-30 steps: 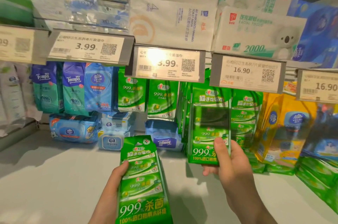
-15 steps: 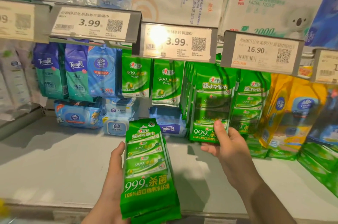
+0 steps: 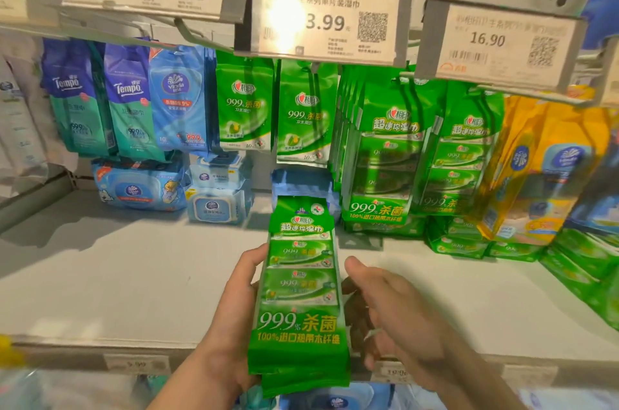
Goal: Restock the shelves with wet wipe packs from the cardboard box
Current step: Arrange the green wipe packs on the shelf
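Packs of green wet wipes [image 3: 299, 295], a soft, light, slippery-looking bundle above the shelf [image 3: 134, 282] edge, sit gripped along the left side by the left hand [image 3: 231, 316], while the right hand [image 3: 392, 312], half open and holding nothing, is just beside their right edge.

Bright green with white and yellow lettering on the held wet wipe packs [image 3: 299, 292], matching green on hanging packs [image 3: 385, 155], blue and teal on Tempo packs [image 3: 100, 101], yellow on right-hand packs [image 3: 542, 168].
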A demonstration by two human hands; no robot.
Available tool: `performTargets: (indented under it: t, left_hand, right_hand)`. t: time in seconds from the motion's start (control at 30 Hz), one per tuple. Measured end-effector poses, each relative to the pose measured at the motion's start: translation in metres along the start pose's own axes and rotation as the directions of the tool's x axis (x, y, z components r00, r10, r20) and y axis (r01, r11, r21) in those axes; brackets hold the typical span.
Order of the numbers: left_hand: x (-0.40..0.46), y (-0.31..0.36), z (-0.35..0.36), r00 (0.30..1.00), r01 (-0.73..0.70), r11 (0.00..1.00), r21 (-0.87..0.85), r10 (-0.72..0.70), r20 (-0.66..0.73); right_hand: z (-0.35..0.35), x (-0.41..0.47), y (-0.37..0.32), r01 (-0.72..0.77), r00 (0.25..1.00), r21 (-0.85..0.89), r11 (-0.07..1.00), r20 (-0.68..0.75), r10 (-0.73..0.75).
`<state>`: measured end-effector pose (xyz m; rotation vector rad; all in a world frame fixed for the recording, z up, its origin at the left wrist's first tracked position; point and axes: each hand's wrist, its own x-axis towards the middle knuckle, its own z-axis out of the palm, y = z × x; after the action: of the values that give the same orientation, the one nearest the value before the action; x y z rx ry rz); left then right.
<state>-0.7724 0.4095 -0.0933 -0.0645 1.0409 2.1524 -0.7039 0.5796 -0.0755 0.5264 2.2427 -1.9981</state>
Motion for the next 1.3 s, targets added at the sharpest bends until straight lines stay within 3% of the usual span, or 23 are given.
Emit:
performTargets:
  t: [0.23, 0.37, 0.63, 0.77, 0.93, 1.3]
  left_hand:
    - [0.018, -0.014, 0.021, 0.993, 0.091, 0.992, 0.087, -0.097, 0.066]
    - [0.028, -0.024, 0.018, 0.993, 0.11, 0.974, 0.196, -0.117, 0.022]
    - [0.036, -0.037, 0.018, 0.99, 0.144, 0.935, 0.325, -0.136, -0.049]
    - [0.044, -0.039, 0.019, 0.988, 0.144, 0.938, 0.315, -0.122, -0.09]
    - [0.052, -0.032, 0.01, 0.981, 0.123, 0.95, 0.285, -0.074, -0.177]
    - [0.058, -0.015, -0.007, 0.995, 0.042, 0.969, 0.244, -0.019, -0.096]
  right_hand:
    - [-0.007, -0.005, 0.015, -0.08, 0.996, -0.084, 0.993, -0.041, 0.077]
    - [-0.023, -0.01, 0.027, -0.088, 0.995, 0.038, 0.995, -0.039, 0.09]
    - [-0.058, -0.028, 0.043, -0.025, 0.975, 0.404, 0.914, -0.193, 0.112]
    - [-0.074, -0.038, 0.054, 0.098, 0.942, 0.34, 0.935, -0.336, 0.023]
    - [-0.086, -0.053, 0.063, 0.264, 0.852, 0.084, 0.961, -0.487, -0.191]
    - [-0.101, -0.065, 0.018, 0.694, 0.542, -0.14, 0.706, -0.544, -0.641]
